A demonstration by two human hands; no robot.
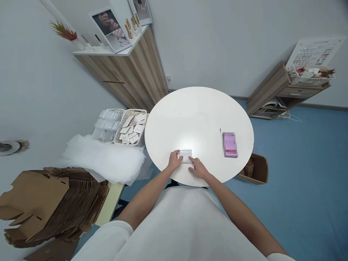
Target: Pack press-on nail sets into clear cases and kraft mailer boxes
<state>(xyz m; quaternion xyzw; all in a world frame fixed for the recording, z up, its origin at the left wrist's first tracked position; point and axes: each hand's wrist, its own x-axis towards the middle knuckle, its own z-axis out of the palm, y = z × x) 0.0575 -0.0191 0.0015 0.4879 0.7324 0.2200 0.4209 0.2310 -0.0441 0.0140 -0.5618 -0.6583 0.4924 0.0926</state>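
Note:
A small, flat, white rectangular packet [186, 156] lies on the round white table [201, 105], close to its front edge. My left hand [174, 160] holds the packet's left side, with the thumb on its face and the fingers curled at its upper left corner. On the other side, my right hand [198, 168] has its fingers apart, and the index fingertip touches the packet's right edge. What the packet contains cannot be made out.
A blurred pink-purple item [230, 145] lies on the table's right. Left are a basket of cards [132, 127], clear plastic cases [108, 125], white sheets [106, 157] and folded cardboard boxes [54, 203]. A cardboard box [255, 168] stands on the floor at right.

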